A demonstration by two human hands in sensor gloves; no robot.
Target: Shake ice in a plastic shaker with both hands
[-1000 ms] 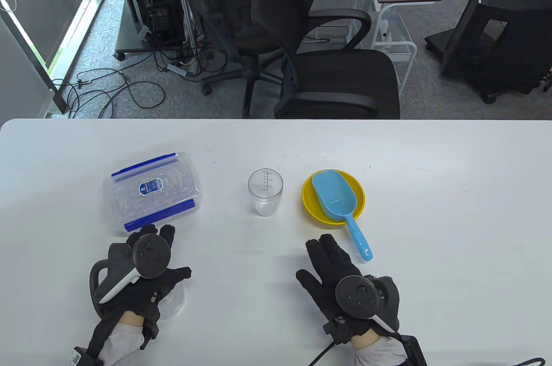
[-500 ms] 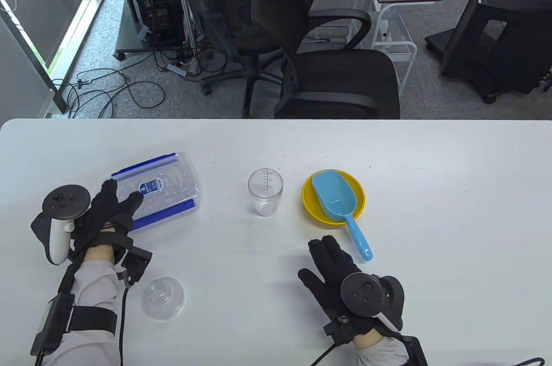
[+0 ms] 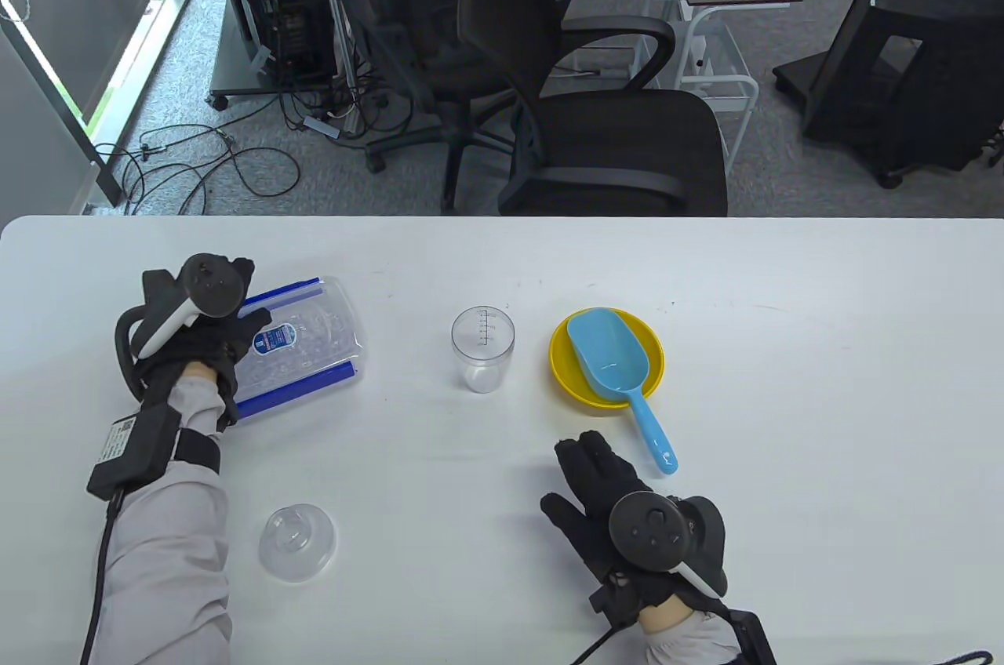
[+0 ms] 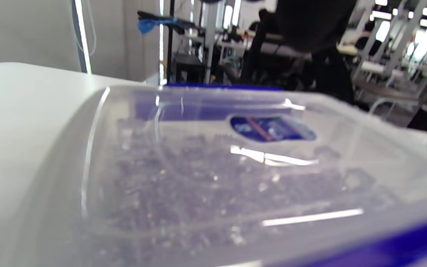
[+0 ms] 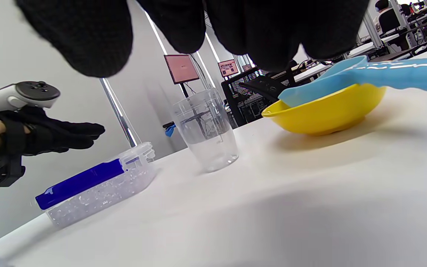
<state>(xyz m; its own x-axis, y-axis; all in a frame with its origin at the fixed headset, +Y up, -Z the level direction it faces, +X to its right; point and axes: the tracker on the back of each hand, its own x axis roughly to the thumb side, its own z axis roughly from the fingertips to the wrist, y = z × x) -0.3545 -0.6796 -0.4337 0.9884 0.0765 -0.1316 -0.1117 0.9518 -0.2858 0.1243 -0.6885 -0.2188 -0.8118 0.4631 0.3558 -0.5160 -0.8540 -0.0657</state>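
- Shaker cup (image 3: 483, 348) stood upright, untouched, mid-surface (image 3: 823, 383).
- Left hand (image 3: 205, 339) hovered over ice box (image 3: 306, 343), fingers extended.
- Right hand (image 3: 620, 496) lay flat, fingers spread.

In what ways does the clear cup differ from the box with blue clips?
The clear cup is round, upright, open-topped and looks empty. The box with blue clips is flat, rectangular, lidded and holds small clear pieces. The left hand is over the box; no hand is at the cup. Both are transparent plastic.
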